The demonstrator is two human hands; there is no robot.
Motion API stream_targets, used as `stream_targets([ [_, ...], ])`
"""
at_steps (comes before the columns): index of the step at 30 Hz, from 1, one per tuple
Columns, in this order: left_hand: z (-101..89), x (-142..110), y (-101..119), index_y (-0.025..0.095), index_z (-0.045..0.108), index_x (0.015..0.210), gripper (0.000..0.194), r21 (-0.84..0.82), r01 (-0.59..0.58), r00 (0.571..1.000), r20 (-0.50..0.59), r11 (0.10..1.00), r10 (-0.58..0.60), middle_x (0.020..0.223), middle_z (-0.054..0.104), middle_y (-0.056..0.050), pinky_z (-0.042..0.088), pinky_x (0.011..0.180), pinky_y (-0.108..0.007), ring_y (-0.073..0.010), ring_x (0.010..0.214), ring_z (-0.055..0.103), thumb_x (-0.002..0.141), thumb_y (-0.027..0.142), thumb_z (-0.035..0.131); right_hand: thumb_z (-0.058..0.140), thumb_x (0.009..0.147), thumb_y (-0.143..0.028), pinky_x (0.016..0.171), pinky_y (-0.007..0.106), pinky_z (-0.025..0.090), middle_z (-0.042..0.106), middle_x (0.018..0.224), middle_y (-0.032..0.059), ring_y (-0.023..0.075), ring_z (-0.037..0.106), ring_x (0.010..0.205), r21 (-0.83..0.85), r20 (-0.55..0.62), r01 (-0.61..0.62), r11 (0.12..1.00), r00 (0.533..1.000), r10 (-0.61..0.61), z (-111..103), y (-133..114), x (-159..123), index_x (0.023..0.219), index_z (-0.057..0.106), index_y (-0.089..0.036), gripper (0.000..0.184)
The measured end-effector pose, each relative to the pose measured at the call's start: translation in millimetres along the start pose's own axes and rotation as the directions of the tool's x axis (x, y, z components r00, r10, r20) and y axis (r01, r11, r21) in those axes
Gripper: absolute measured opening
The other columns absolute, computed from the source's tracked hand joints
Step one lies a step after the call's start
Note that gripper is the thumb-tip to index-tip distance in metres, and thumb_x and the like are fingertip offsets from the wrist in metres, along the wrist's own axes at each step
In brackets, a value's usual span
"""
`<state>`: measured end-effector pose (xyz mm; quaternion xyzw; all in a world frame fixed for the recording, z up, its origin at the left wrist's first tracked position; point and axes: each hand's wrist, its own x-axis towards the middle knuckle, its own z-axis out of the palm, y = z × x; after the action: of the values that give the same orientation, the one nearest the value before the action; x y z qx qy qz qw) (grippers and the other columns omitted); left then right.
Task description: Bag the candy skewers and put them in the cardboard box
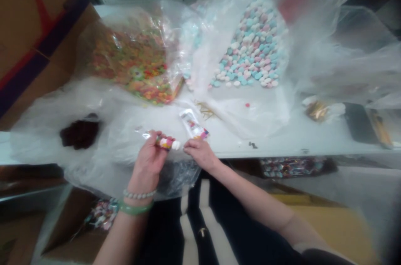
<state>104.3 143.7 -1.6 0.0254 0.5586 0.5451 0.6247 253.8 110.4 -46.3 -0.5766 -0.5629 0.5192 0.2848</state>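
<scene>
My left hand [149, 160] is closed around a small candy packet [166, 143], whose pink, white and yellow contents show between the fingers. A white end of the packet points toward my right hand [201, 155]. The right fingers are pinched just beside that end, and what they hold, if anything, is too small to make out. Just behind the hands lies a flat printed wrapper [191, 124], white with coloured patches. A little pile of gold twist ties [205, 109] rests beyond it.
Behind are a large plastic bag of orange and green candies [131, 60] and a heap of pastel candies [250, 48]. Dark pieces [79, 133] lie on plastic at left. A gold-and-white bundle [318, 110] lies at right. Cardboard boxes [72, 231] stand below the table edge.
</scene>
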Motion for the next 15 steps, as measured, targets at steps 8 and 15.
stream_targets([
  [8,6.5,-1.0,-8.1,0.015,0.056,0.072,0.023,0.031,-0.026,0.999,0.028,0.999,0.025,0.061,0.051,0.002,0.056,0.071,-0.030,-0.0102,0.054,0.052,0.094,0.014,0.049,0.053,0.089,-0.019,0.071,0.026,0.037,0.066,0.081,-0.0007,0.0150,0.058,0.080,-0.278,0.005,0.160,0.947,0.986,-0.165,9.4,-8.7,-11.5,0.078,0.064,-0.021,0.016],
  [15,1.4,0.1,-3.9,0.015,0.058,0.075,0.024,0.022,0.005,0.995,0.099,1.000,-0.007,0.061,0.052,0.002,0.055,0.069,-0.030,-0.0117,0.055,0.054,0.095,0.025,0.051,0.054,0.090,-0.018,0.075,0.024,0.039,0.068,0.085,-0.0014,0.0148,0.060,0.083,-0.216,0.075,0.228,0.949,0.973,-0.217,18.0,-9.9,-19.4,0.082,0.065,-0.022,0.014],
])
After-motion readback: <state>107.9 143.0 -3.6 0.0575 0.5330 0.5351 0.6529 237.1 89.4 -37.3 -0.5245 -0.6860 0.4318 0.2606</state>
